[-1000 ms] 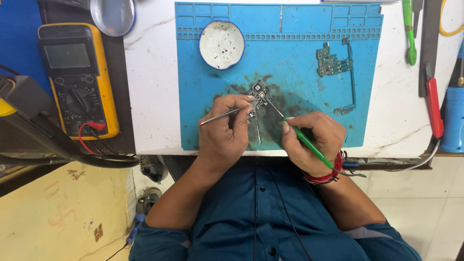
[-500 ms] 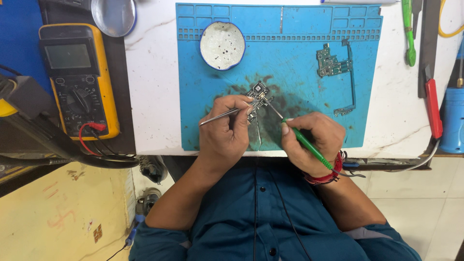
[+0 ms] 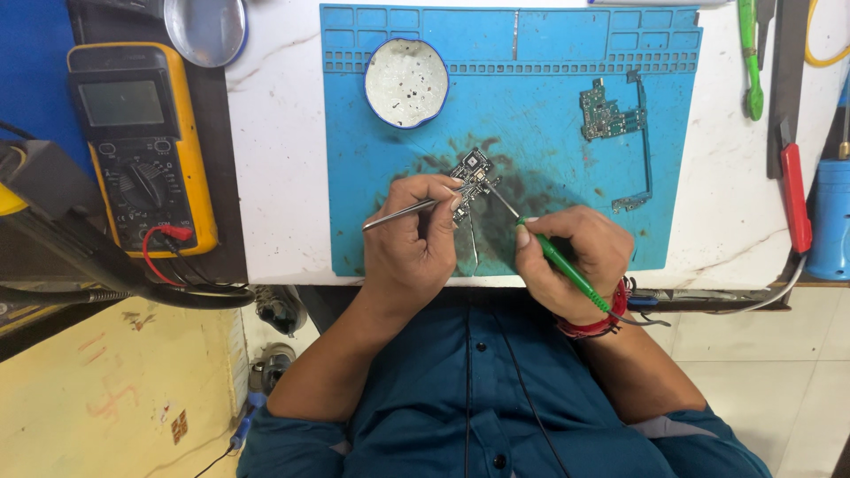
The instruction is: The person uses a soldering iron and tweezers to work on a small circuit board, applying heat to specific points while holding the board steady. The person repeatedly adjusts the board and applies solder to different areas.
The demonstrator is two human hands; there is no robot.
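Blue silicone work mat (image 3: pixel 549 88) covers the middle of the white desk (image 3: pixel 274 177), and on its darkened, stained patch toward the near edge lies a small dark circuit board (image 3: pixel 469 173). Left hand (image 3: pixel 416 243) rests at the mat's near edge with its fingers closed around metal tweezers (image 3: pixel 403 212), whose tips reach to the board while the handle end juts out toward the left. Right hand (image 3: pixel 575 257) is curled in a pen grip on a green-handled soldering iron (image 3: pixel 553 257), its thin metal tip slanting up to touch the board from the right; a red band circles that wrist. A round white dish (image 3: pixel 405 81) sits at the mat's far left corner, and a second green circuit board (image 3: pixel 606 115) with a thin frame lies toward the mat's right side, well apart from the hands. A yellow multimeter (image 3: pixel 142 146) with red lead lies at the desk's left edge, and a red-handled tool (image 3: pixel 794 195) at the right edge.
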